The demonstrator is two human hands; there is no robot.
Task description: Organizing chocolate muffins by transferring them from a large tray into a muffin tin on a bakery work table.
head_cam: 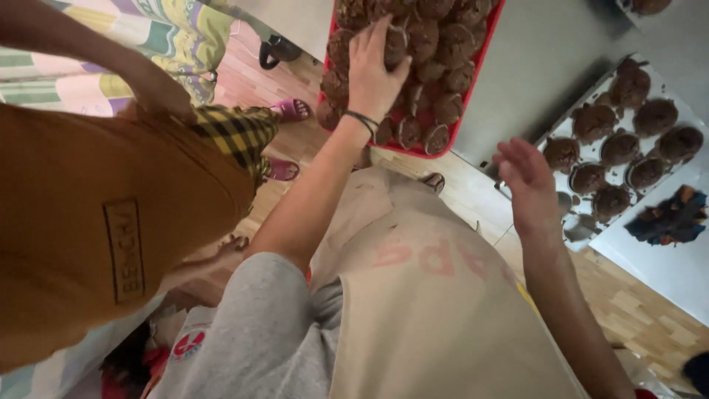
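The left hand (375,65) lies palm down with fingers spread over a heap of brown chocolate muffins (428,44) piled in a red tray (473,89); its fingertips press on one muffin, though an actual grip cannot be told. A dark band circles that wrist. The right hand (526,181) hangs open and empty, fingers loosely curled, just beside a white baking sheet (583,151) holding more muffins in rows. The person wears a beige apron (436,310) with faded red lettering. A co-worker in a mustard shirt (88,222) bearing a rectangular stitched patch stands left.
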